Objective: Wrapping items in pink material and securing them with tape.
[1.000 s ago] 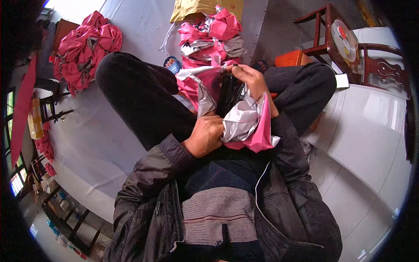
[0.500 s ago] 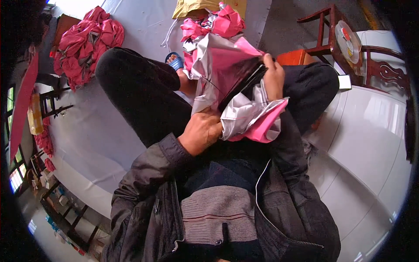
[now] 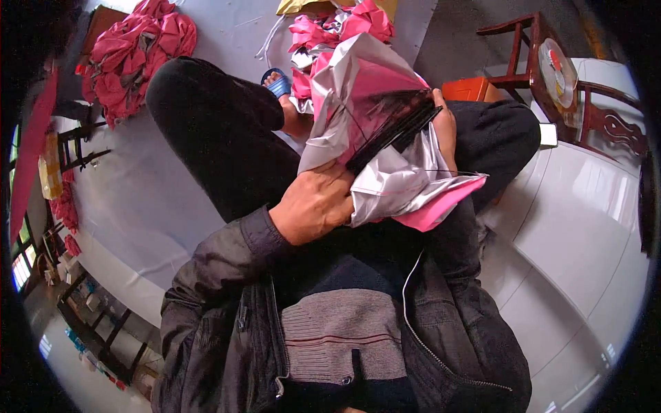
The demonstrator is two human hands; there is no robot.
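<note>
A half-folded umbrella, pink on one face and silver on the other, lies across my lap with its thin black ribs bunched together. My left hand is closed on the umbrella at its near left side, fingers curled into the silver cloth. At the far right end of the ribs, my right hand grips the bundle; part of its fingers are hidden behind the cloth. A loose silver and pink flap hangs between the two hands toward me.
More pink and silver cloth lies just beyond, by a yellow sack. A pink heap sits at far left. To the right stand an orange box, a wooden chair with a round clear lid, and a white phone-like slab.
My right hand has shifted slightly right and down along the ribs, which now show more fully. The near flap has swung to the right. My left hand keeps its hold.
</note>
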